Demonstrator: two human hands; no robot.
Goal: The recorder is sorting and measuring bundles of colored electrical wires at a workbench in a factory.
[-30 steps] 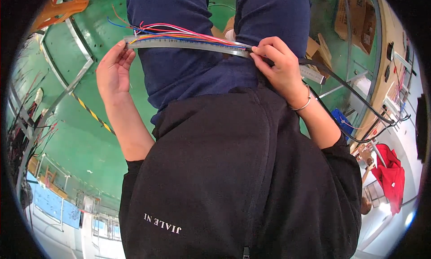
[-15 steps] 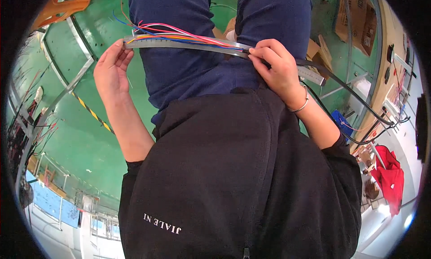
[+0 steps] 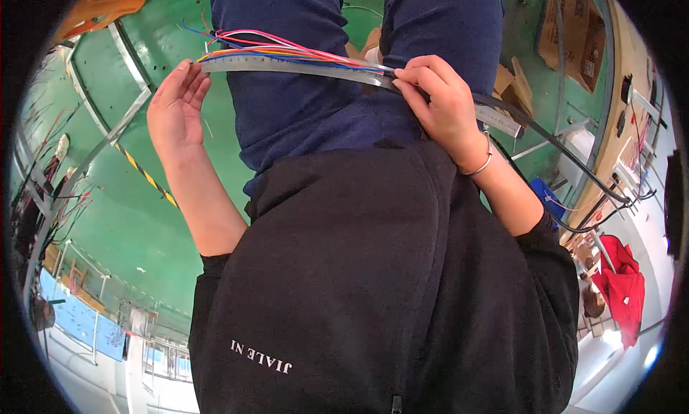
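A steel ruler (image 3: pixel 298 67) stretches across above my thighs, slightly bowed. My left hand (image 3: pixel 178 105) pinches its left end between thumb and fingertips. Along the ruler runs a bundle of thin wires (image 3: pixel 287 48) in red, pink, white, yellow and blue, with loose ends fanning out near my left hand. The wires come out of a black cable (image 3: pixel 549 135), whose sheath end lies in the fingers of my right hand (image 3: pixel 443 102). That hand is closed around cable and ruler together. The ruler's right end (image 3: pixel 499 120) shows past my right hand.
The black cable trails right towards a bench edge (image 3: pixel 610 127) holding more cables. Metal frame bars (image 3: pixel 129 123) stand at left over the green floor (image 3: pixel 136 227). Cardboard (image 3: pixel 570 41) lies at the far right, a red cloth (image 3: pixel 621 288) at the lower right.
My left hand has shifted slightly left and away from me with the ruler end. The loose wire ends have moved a little. My right hand keeps its grip on the cable.
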